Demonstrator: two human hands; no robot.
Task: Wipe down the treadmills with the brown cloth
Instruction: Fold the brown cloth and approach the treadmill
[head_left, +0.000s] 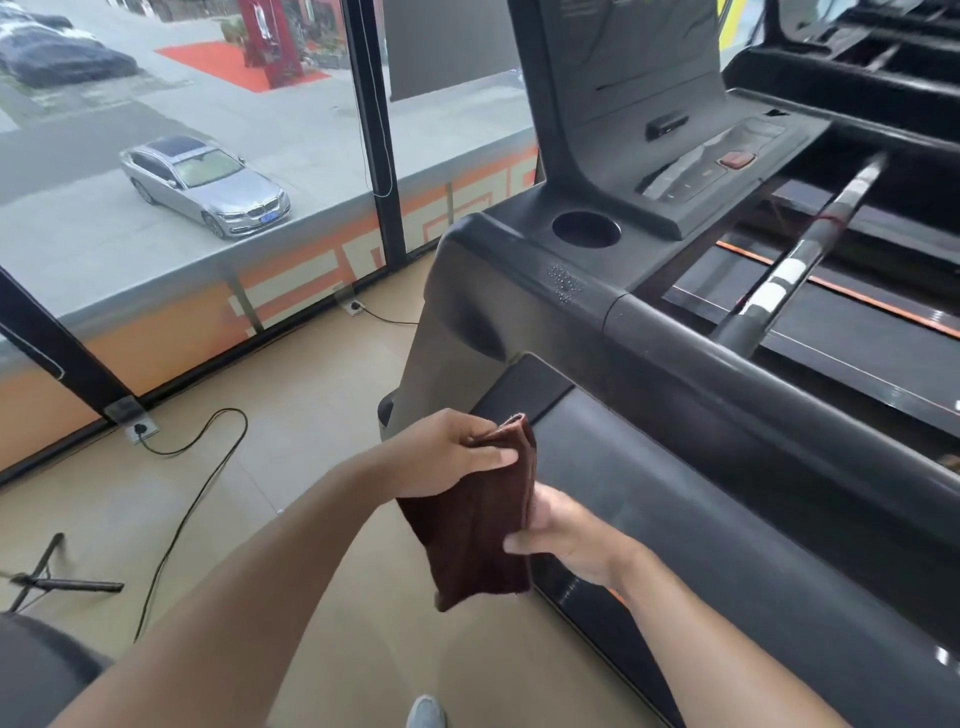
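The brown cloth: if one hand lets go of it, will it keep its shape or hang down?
The brown cloth is probably floppy: it hangs folded between the left hand and right hand. It looks light, since fingertip pinches hold it. Its fuzzy surface seems unlikely to slip.

The folded brown cloth (480, 525) hangs between both hands, just left of the black treadmill (701, 415). The left hand (447, 457) pinches its top edge; the right hand (566, 535) holds its right side lower down, over the treadmill's side rail. A round cup holder (586, 228) sits in the console above. Left of the treadmill, a thin black cable (192, 499) runs across the tan floor (311, 415) to a floor socket (141, 429) beside the glass window wall (208, 182).
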